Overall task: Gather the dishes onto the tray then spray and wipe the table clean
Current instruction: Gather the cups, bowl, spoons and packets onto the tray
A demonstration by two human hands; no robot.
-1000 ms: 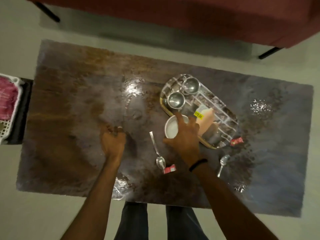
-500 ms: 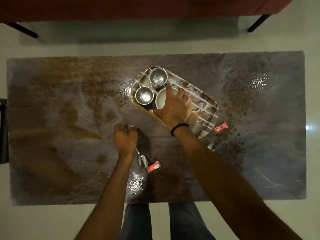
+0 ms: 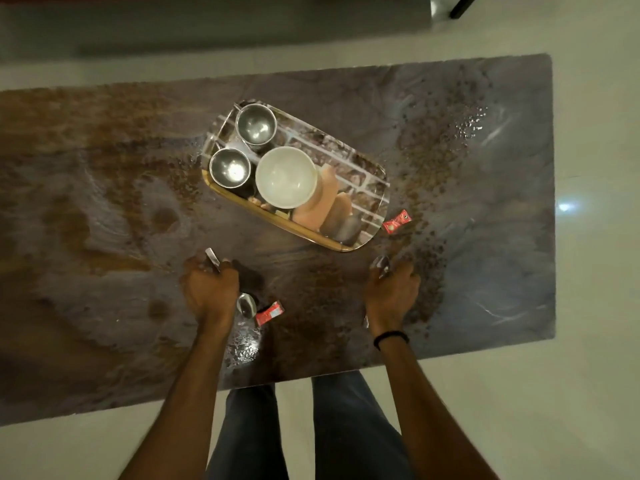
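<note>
The tray (image 3: 360,245) sits at the centre of the frame on the table (image 3: 104,202), carrying two steel cups (image 3: 255,123) and a white bowl (image 3: 286,176). Below it, the left hand (image 3: 211,292) has its fingers curled around one spoon (image 3: 246,304); the right hand (image 3: 391,296) has its fingers closed over a second spoon (image 3: 380,264). Two red sachets (image 3: 269,312) remain on the table, one beside each hand's side of the tray. Lift both spoons clear of the wet surface, carry them level, and lay them flat in the tray's open area, away from the cups.
</note>
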